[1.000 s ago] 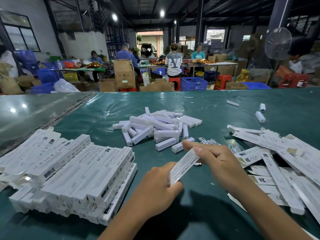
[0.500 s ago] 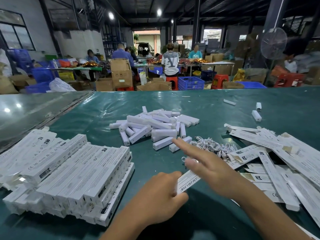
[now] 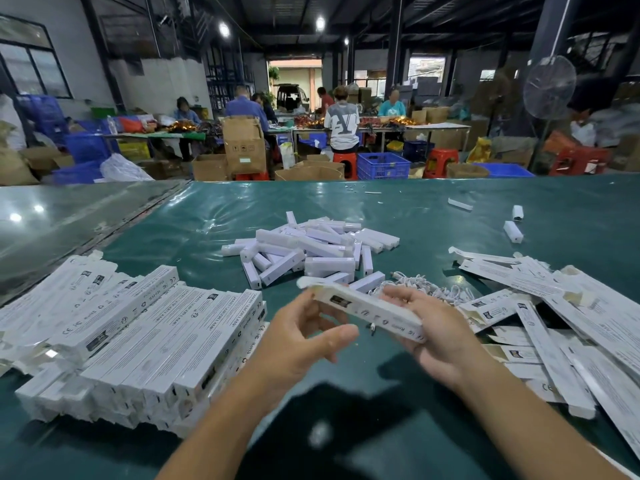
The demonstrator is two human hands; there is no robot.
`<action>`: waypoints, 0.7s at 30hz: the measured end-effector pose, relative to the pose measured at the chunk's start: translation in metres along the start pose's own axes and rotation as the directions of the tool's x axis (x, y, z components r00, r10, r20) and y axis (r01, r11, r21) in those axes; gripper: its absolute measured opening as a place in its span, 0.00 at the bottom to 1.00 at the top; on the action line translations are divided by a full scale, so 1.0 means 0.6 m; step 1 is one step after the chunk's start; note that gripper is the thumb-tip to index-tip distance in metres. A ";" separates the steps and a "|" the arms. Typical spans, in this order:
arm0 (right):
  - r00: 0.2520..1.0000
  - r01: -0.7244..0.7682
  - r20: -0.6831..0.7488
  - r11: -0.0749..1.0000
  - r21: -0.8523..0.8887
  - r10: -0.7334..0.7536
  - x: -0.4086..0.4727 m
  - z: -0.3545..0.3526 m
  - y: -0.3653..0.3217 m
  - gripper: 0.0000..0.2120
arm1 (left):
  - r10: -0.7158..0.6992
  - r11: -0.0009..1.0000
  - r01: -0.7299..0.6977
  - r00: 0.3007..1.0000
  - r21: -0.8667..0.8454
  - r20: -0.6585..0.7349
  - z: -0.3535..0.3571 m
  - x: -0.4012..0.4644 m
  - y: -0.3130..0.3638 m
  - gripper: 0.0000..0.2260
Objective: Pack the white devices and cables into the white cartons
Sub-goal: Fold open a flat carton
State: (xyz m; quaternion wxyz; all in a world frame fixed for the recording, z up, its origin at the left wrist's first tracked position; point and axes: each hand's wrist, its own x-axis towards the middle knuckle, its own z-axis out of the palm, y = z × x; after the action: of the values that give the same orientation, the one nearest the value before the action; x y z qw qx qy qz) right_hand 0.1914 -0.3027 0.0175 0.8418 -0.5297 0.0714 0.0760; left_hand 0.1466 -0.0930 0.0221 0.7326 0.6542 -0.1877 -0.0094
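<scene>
- One long white printed cardboard carton (image 3: 369, 308) is held above the green plastic-covered table (image 3: 194, 233), slanting from upper left to lower right; its left end flap stands open.
- Two bare hands hold it. The left hand (image 3: 298, 344) has its fingers curled loosely under the carton's left end, thumb stretched out below; whether the fingers press the card I cannot tell. The right hand (image 3: 436, 334) cradles the right end in its palm, fingers bent round the far side.
- A small plug hangs just under the carton's middle; what it joins to is unclear.
- A loose heap of white rectangular plastic devices (image 3: 311, 251), more than twenty, smooth and matte, lies beyond the hands.
- One tangled bundle of thin white cables (image 3: 426, 287) sits just behind the right hand.
- A stacked block of filled white cartons (image 3: 138, 334), dozens, lies left.
- Flat unfolded white cartons (image 3: 540, 306), too overlapped to count, spread to the right.
</scene>
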 end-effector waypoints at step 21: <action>0.783 0.362 0.548 -0.501 -0.786 -0.295 0.157 0.061 -0.039 0.09 | 0.115 0.954 -0.056 0.976 0.294 -0.187 0.030 0.005 -0.042 0.06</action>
State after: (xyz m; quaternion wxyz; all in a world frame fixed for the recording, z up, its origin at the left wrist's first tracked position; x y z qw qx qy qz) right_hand 0.2896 -0.2747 0.0348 0.0219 -0.9608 -0.2173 -0.1707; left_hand 0.1501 -0.1148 -0.0001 0.6451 0.7422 -0.1399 0.1164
